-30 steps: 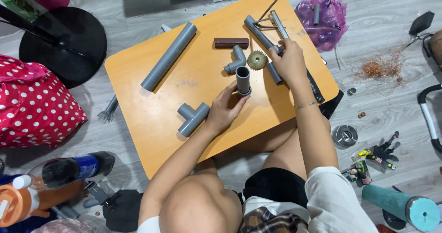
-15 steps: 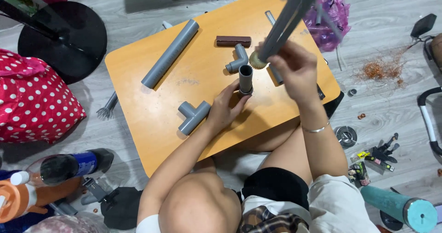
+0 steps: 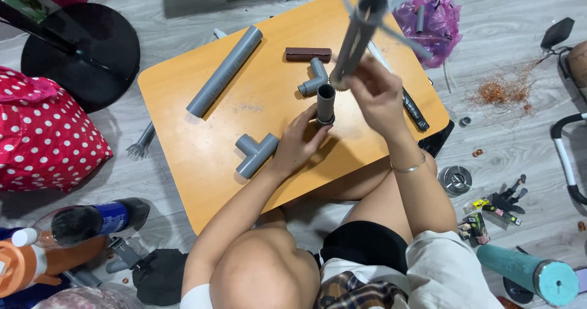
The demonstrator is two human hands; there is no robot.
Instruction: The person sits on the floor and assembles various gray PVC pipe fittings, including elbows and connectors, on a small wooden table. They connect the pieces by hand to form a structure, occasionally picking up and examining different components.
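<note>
Your left hand [image 3: 298, 144] is wrapped around the base of a short grey pipe stub [image 3: 325, 103] standing upright on the tabletop [image 3: 202, 162]; keep that grip low and firm so the open mouth stays level and does not skate on the smooth wood. Your right hand [image 3: 374, 92] is clenched around a longer grey pipe [image 3: 358, 31], lifted clear of the surface and tilted toward the camera, with what looks like a round bristled tip at its lower end just beside the stub's mouth. It is blurred, so I cannot tell more. Bring the two axes into line before you press; a slanted entry would likely tip the stub.

Close by lie a grey elbow fitting [image 3: 313, 77], a grey tee fitting [image 3: 255, 153], a long grey pipe [image 3: 224, 70] and a brown block [image 3: 308, 54]. The low orange table sits on a grey plank floor [image 3: 507, 34], cluttered with a purple plastic bag [image 3: 431, 12], copper shavings [image 3: 498, 91], a red polka-dot bag [image 3: 43, 135] and a black round stand base [image 3: 88, 49].
</note>
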